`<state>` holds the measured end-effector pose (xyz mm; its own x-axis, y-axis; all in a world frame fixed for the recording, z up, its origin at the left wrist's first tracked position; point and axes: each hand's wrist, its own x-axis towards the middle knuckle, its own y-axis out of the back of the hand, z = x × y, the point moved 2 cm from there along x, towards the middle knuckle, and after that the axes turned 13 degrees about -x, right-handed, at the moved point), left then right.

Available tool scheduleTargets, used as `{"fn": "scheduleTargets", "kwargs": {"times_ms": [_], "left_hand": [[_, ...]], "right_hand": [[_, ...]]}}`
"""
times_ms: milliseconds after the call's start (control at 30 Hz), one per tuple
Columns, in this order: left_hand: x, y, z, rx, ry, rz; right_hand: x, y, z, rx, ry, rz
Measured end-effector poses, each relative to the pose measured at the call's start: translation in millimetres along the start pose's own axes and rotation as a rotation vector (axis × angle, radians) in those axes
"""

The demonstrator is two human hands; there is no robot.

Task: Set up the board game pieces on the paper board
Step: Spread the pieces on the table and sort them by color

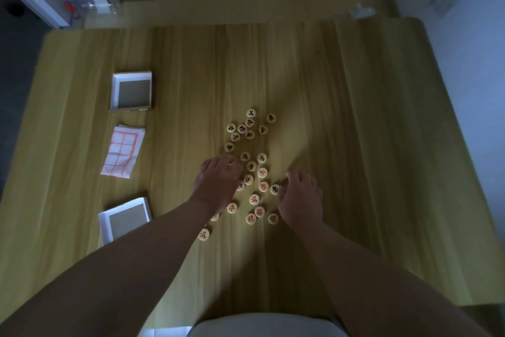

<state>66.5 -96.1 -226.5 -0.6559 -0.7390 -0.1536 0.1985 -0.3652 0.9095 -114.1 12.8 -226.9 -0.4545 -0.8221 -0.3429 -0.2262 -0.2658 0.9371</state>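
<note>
Both bare forearms reach in | left hand (218,182) spread flat, right hand (299,200) curled, grip unclear, over scattered round cream pieces (252,165) | folded red-gridded paper board (123,150) left of pile, unopened | I fear sweeping discs off wooden table (355,118).

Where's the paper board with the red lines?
The folded paper board lies on the left side of the table, between the two open box halves, left of the scattered pieces.
</note>
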Motion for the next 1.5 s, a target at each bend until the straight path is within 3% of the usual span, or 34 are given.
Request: {"fn": "scheduleTargets", "kwargs": {"times_ms": [167,333,500,767,900,1000,1233,1500], "left_hand": [[18.8,7.3,-1.6,-0.003,0.062,0.009],[29.1,7.1,-1.6,-0.065,0.126,0.020],[27.4,-0.8,-1.6,-0.007,0.120,-0.033],[45.1,8.6,-9.5,-0.104,0.346,0.105],[4.6,5.2,-16.0,-0.172,0.412,0.145],[-43.1,-4.3,-21.5,-0.199,0.402,0.161],[-118.4,-29.0,-26.9,-0.086,0.356,0.054],[-130.5,-31.5,-40.6,-0.051,0.241,-0.061]], "right_hand": [[29.6,8.9,-4.1,0.033,-0.093,0.082],[64.2,8.6,-17.6,0.083,-0.134,0.060],[51.7,3.6,-19.3,-0.007,0.140,0.201],[10.4,-18.7,-15.6,0.008,0.492,0.110],[-7.8,-15.0,-12.9,0.125,0.245,0.071],[-27.0,-16.5,-16.9,0.070,0.104,0.017],[-38.4,-21.8,-59.8,-0.023,0.099,-0.088],[-49.8,-28.0,-111.9,-0.054,0.345,-0.183]]}}
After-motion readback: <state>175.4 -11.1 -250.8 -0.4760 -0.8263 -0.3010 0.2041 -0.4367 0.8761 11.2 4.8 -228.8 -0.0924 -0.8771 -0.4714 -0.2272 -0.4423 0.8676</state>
